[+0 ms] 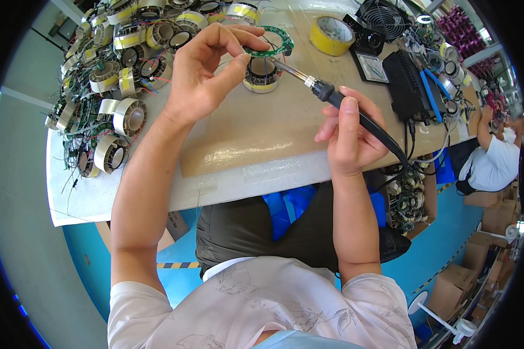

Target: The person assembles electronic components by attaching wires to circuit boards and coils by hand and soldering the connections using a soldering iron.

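Observation:
My left hand (212, 67) is closed, pinching at the near left edge of a green ring-shaped circuit board (284, 43). A thin wire may be between the fingertips, but it is too fine to tell. Under the board stands a motor stator coil (261, 78) wrapped with yellow tape. My right hand (355, 131) grips a soldering iron (326, 92) by its black handle. The iron's metal tip points up and left and meets the near edge of the board, close to my left fingertips.
Many taped stator coils (128, 116) with loose wires crowd the table's left side. A yellow tape roll (332, 36), a black fan (384, 20) and a black box (410, 87) with blue-handled tweezers or pliers stand at right. The iron's cord hangs over the front edge. Another person (495, 157) sits far right.

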{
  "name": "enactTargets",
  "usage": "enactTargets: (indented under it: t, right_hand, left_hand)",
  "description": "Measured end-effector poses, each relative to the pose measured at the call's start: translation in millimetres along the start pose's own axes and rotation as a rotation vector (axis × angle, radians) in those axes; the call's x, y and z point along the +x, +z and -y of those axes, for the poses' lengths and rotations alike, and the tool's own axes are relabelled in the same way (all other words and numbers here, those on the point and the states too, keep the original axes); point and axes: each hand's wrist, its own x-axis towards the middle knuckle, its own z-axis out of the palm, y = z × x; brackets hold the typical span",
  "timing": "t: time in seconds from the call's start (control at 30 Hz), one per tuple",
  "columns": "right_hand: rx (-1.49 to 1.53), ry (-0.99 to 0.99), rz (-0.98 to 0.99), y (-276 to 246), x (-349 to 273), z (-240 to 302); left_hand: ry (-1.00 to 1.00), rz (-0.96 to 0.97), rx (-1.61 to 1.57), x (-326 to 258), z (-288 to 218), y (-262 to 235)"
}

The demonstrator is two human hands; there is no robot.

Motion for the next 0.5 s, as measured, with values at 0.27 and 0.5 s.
enactTargets:
  t: [0.27,0.5]
  right_hand:
    - [0.0,0.109,-0.079,-1.6,4.0,5.0]
    - [-0.196,0.157,-0.105,-0.9,32.2,5.6]
  left_hand:
    - [-0.005,-0.011,-0.02,1.0,0.1,0.5]
    - [-0.05,-0.071,-0.071,-2.8,-0.2,2.4]
